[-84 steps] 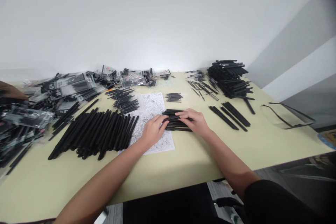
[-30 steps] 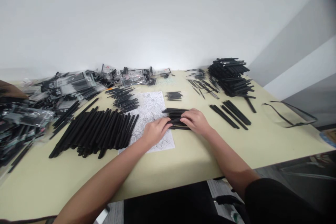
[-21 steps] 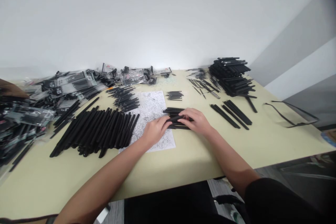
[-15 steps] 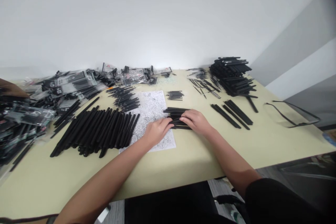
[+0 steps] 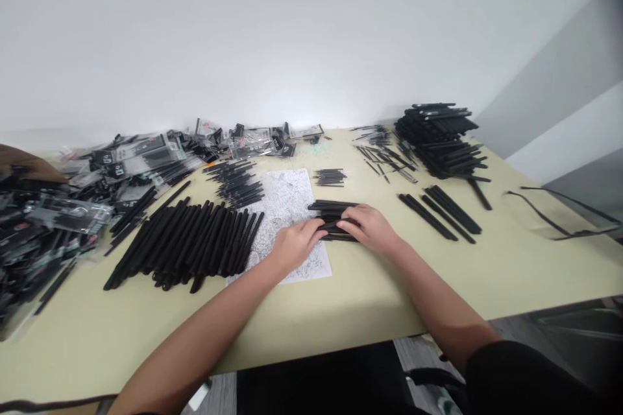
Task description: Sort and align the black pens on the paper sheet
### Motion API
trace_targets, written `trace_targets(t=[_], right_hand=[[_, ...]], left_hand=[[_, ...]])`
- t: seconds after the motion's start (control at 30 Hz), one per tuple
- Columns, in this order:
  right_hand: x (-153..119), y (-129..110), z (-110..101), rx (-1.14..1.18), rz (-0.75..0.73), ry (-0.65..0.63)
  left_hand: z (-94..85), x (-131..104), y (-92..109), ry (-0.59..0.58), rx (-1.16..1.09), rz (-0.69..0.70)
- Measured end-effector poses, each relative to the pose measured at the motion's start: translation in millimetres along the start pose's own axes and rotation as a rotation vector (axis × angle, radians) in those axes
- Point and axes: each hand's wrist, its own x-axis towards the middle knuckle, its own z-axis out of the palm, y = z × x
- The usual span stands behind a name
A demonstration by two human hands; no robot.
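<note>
A small group of black sticks lies at the middle of the table, partly over a patterned white sheet. My left hand has its fingers closed on the left end of a black stick in this group. From the right, my right hand pinches the same stick area, its fingers curled over the sticks. A large row of thick black tubes lies left of my left hand. Behind the sheet are thin black rods and a smaller bundle of short rods.
Plastic packets are heaped at the left, where another person's hand reaches in. A tall stack of black pieces stands at the back right. Several loose tubes and eyeglasses lie on the right of the table.
The whole view has shifted slightly, so things appear a little further right. My hands keep nearly the same hold on the sticks.
</note>
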Motion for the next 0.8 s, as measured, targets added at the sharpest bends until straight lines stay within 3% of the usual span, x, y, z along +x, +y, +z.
trace_targets(t=[0.17,0.43,0.67,0.8], right_hand=[[-1.5,-2.9,-0.8,0.130,0.010,0.015],[1.5,-4.0,3.7,0.013,-0.068,0.088],[1.2,-7.2,-1.3,0.116,-0.113,0.188],[3.3,-5.9,-0.8,0.044,-0.098,0.155]], left_hand=[[-0.5,0.4,0.3,0.010,-0.004,-0.006],[-1.0,-0.9,2.0,-0.001,0.029,0.028],[-1.8,-0.2,2.0,0.013,0.005,-0.019],[-0.4,-0.5,1.6,0.001,-0.002,-0.029]])
